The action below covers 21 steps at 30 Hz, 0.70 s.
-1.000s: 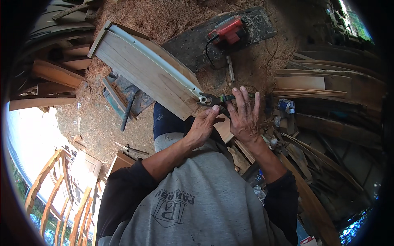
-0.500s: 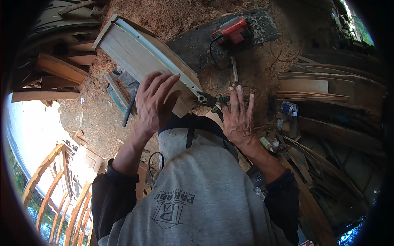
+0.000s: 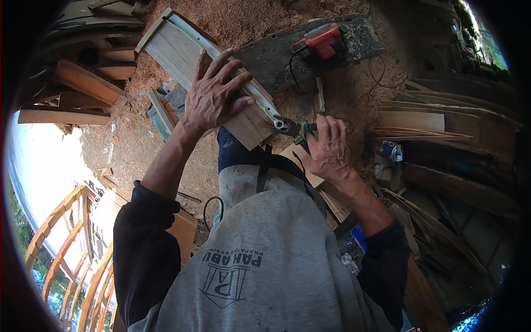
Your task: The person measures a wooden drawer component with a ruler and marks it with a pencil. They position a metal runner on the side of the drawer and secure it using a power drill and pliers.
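A pale wooden drawer [image 3: 180, 54] slants up and away to the left from my lap, with a white metal slide rail [image 3: 243, 78] along its upper edge. My left hand [image 3: 215, 99] lies on the drawer and its rail, fingers spread. A black-and-green hand tool [image 3: 293, 128] sits at the near end of the rail, its round head by the drawer's corner. My right hand [image 3: 331, 149] is curled around the tool's right end, hiding that part. The tool's exact kind does not show.
Beyond the drawer, a red power tool [image 3: 319, 41] with a black cord rests on a dark plank [image 3: 265, 63]. Wood shavings [image 3: 232, 22] cover the ground. Stacked boards line the left [image 3: 86, 83] and right [image 3: 426, 119]. A blue-and-white can [image 3: 391, 149] stands at the right.
My left hand has come down onto the drawer and rail, from hovering nearer me. My right hand's fingers, stretched out before, are now bent around the tool.
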Available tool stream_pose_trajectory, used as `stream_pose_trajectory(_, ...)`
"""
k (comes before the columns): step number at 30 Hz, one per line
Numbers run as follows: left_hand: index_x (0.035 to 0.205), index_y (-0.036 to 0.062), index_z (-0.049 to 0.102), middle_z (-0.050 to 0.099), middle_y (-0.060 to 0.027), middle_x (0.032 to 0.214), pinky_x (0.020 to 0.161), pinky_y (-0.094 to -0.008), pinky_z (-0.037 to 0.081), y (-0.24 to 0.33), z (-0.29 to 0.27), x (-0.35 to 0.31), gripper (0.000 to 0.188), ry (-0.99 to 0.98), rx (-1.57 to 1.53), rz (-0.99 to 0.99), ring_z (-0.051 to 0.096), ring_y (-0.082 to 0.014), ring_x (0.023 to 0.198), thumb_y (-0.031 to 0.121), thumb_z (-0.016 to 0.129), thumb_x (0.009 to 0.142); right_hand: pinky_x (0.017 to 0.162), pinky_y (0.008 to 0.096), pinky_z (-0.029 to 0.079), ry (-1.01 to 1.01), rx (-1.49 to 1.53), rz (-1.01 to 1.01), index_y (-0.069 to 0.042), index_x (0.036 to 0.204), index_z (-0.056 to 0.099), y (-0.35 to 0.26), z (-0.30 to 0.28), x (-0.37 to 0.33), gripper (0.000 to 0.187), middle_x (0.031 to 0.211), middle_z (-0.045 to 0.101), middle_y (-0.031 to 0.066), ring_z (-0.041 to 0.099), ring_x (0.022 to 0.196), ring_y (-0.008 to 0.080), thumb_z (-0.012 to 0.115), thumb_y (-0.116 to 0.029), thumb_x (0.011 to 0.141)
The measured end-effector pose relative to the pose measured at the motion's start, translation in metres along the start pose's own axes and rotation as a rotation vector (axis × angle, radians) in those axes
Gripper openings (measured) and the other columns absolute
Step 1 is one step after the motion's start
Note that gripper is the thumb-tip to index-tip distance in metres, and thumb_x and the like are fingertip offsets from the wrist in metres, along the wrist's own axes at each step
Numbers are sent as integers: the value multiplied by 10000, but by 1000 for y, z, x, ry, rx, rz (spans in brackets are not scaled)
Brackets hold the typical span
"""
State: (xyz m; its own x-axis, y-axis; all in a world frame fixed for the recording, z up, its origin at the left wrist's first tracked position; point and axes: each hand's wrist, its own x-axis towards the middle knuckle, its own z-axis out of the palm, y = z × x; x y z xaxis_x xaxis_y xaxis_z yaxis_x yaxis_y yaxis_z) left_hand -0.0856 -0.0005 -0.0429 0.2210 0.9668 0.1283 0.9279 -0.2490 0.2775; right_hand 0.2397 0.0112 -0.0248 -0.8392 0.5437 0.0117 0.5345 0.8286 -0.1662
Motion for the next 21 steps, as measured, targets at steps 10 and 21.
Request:
stream_pose_trajectory(10,1213,187,694,590,-94,1323,1255,-590,106,0,1,-1,552,22,-15,-20,404,-326,1426,626,592,895,959,538,377,-40,76,146,9,1010,703,-22,-5,-3,284,1174,483,216,491,1130,384,599,-162,808)
stream_pose_trajectory(21,1200,184,698,591,-100,1321,1240,-605,128,2,5,-4,531,26,-44,-31,423,-335,1407,606,612,889,967,552,360,-73,113,250,-7,993,715,-48,1,-13,357,1199,445,239,463,1129,394,661,-158,675)
